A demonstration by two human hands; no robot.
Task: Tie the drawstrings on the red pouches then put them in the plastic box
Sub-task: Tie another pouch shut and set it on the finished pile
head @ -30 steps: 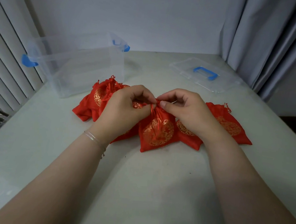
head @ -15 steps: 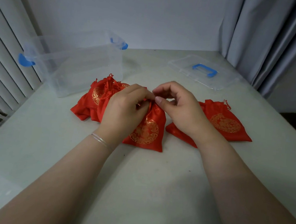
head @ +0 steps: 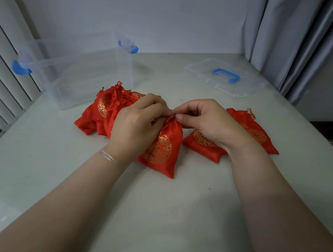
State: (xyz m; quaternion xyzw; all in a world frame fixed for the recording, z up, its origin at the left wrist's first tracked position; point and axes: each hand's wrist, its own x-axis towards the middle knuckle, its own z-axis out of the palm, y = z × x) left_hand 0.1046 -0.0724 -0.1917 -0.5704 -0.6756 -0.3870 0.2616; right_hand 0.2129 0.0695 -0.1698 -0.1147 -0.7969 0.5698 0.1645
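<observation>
A red pouch (head: 164, 150) with a gold emblem lies in the middle of the table, its gathered neck pointing away from me. My left hand (head: 136, 126) and my right hand (head: 205, 119) both pinch the drawstring at that neck, fingertips almost touching. A heap of red pouches (head: 101, 108) lies left of my left hand, partly hidden by it. Two more red pouches (head: 253, 131) lie under and right of my right wrist. The clear plastic box (head: 79, 71) with blue latches stands open at the back left.
The box's clear lid (head: 226, 76) with a blue handle lies flat at the back right. Grey curtains hang on the right, window blinds on the left. The pale table (head: 162, 211) reaches to a dark front edge.
The pouch under my hands has slid left and nearer, uncovering the pouch behind it. Both hands stay at its neck, working the drawstring.
</observation>
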